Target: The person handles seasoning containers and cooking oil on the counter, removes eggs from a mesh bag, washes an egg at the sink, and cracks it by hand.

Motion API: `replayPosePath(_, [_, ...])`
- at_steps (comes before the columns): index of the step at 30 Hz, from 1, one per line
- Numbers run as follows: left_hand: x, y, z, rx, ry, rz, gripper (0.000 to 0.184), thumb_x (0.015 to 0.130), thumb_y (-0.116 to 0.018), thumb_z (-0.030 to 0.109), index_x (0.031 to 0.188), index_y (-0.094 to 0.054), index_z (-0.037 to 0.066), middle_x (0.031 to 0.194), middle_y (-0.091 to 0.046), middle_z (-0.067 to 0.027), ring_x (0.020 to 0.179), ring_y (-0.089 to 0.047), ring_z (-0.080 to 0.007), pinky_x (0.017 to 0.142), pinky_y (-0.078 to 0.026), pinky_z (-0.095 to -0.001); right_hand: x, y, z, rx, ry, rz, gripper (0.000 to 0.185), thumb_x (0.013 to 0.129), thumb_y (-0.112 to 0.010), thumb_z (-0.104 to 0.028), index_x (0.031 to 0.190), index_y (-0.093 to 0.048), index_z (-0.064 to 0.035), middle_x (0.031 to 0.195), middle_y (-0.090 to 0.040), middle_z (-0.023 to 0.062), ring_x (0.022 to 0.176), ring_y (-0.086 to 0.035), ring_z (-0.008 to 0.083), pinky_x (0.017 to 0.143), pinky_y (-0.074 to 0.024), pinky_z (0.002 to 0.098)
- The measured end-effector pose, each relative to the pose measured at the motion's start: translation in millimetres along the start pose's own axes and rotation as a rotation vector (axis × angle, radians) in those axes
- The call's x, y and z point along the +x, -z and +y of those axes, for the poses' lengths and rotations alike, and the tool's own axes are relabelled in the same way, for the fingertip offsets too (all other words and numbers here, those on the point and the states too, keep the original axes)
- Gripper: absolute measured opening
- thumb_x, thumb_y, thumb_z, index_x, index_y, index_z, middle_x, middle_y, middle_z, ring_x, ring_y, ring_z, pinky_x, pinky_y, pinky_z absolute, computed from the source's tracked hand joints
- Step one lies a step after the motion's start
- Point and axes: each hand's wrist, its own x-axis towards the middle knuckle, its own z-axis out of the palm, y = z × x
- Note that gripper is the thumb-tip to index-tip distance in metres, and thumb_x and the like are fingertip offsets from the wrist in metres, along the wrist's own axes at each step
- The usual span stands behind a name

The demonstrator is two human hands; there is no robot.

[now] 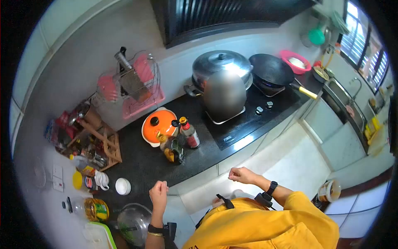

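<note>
My left hand (158,193) is raised near the counter's front edge with its fingers curled closed, and no object shows in it. Close by are a small white bowl (122,186) and a large clear glass bowl (133,224). In front of the counter, my right hand (243,175) is also closed over the floor, with nothing visible in its fingers. Beyond the hands stand a sauce bottle with a red label (190,135), a dark bottle (173,151) with a yellow cap, and an orange lidded pot (159,126).
On the stove are a big lidded steel pot (219,64) and a black wok (271,69) whose handle sticks out past the front edge. A blurred patch hides part of the burner. Cooking oil (96,209) stands left; a sink (338,94) lies right.
</note>
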Motion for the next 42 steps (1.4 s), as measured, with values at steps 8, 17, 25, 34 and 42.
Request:
replayPosePath(8, [-18, -30, 6, 0.008, 0.105, -0.010, 0.051, 0.091, -0.041, 0.032, 0.051, -0.053, 0.002, 0.051, -0.056, -0.0074, 0.047, -0.054, -0.0164, 0.051, -0.042, -0.0299, -51, 23, 59, 0.099, -0.067, 0.137, 0.022, 0.084, -0.058, -0.024, 0.088, -0.058, -0.0028, 0.072, -0.060, 0.0052, 0.066, -0.057, 0.0122, 0.060, -0.0473, 0.0267])
replayPosePath(17, [-82, -112, 11, 0.012, 0.144, -0.143, 0.028, 0.086, -0.052, 0.031, 0.098, -0.055, 0.005, 0.069, -0.062, -0.0105, 0.064, -0.061, -0.0223, 0.059, -0.045, -0.0328, -127, 56, 133, 0.265, -0.163, 0.172, 0.013, 0.081, -0.058, -0.014, 0.079, -0.056, -0.0011, 0.068, -0.058, 0.0039, 0.061, -0.054, 0.0094, 0.054, -0.0452, 0.0246])
replayPosePath(25, [-130, -109, 64, 0.225, 0.236, -0.262, 0.039, 0.079, -0.061, 0.028, 0.111, -0.051, 0.007, 0.078, -0.063, -0.0097, 0.072, -0.061, -0.0244, 0.066, -0.048, -0.0329, -146, 49, 181, 0.338, -0.200, 0.079, 0.006, 0.081, -0.055, -0.009, 0.081, -0.053, -0.0036, 0.069, -0.055, 0.0022, 0.059, -0.052, 0.0084, 0.053, -0.0450, 0.0217])
replayPosePath(34, [-128, -29, 46, 0.328, 0.219, -0.103, 0.033, 0.077, -0.062, 0.027, 0.101, -0.058, 0.005, 0.085, -0.063, -0.0122, 0.079, -0.060, -0.0248, 0.070, -0.048, -0.0338, -105, 40, 137, 0.349, -0.076, -0.032, 0.004, 0.081, -0.055, -0.006, 0.080, -0.053, -0.0023, 0.071, -0.055, 0.0019, 0.063, -0.053, 0.0087, 0.055, -0.0471, 0.0236])
replayPosePath(42, [-60, 152, 10, 0.691, 0.126, 0.252, 0.033, 0.074, -0.065, 0.027, 0.097, -0.059, 0.005, 0.098, -0.058, -0.0142, 0.094, -0.055, -0.0298, 0.081, -0.044, -0.0379, -71, 25, 118, 0.320, -0.145, 0.027, 0.003, 0.081, -0.053, -0.005, 0.080, -0.052, -0.0024, 0.069, -0.055, 0.0034, 0.061, -0.054, 0.0101, 0.054, -0.0464, 0.0234])
